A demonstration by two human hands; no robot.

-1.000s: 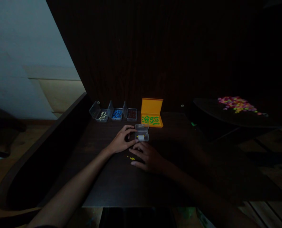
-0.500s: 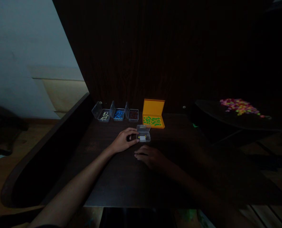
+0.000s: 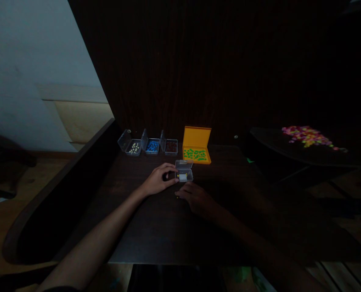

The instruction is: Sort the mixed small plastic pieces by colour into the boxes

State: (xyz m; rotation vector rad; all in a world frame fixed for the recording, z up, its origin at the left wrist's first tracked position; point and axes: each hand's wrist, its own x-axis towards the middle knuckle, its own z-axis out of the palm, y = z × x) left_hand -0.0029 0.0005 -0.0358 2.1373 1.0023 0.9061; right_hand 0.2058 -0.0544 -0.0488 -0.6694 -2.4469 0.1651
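Note:
A small clear plastic box (image 3: 190, 177) with its lid raised stands on the dark table. Inside it are a white rectangular piece (image 3: 183, 177) and a few yellow bits. My left hand (image 3: 157, 181) grips the box's left end, index finger on the far side and thumb on the near side. Just in front of the box, my right hand (image 3: 197, 199) is in shadow with its fingers pinched. A tiny yellow piece (image 3: 177, 197) shows at those fingertips; its exact kind is too small to tell.
Behind stand an open orange case (image 3: 196, 137) with green pieces and three open clear boxes holding cream pieces (image 3: 134, 148), blue pieces (image 3: 152, 146) and dark red pieces (image 3: 171, 146). A colourful heap (image 3: 308, 136) lies on a dark surface at right. A raised side panel (image 3: 61, 190) borders the left.
My right hand has shifted slightly right, its fingers have drawn together, and a yellow piece now shows at the fingertips. My left hand stays on the clear box.

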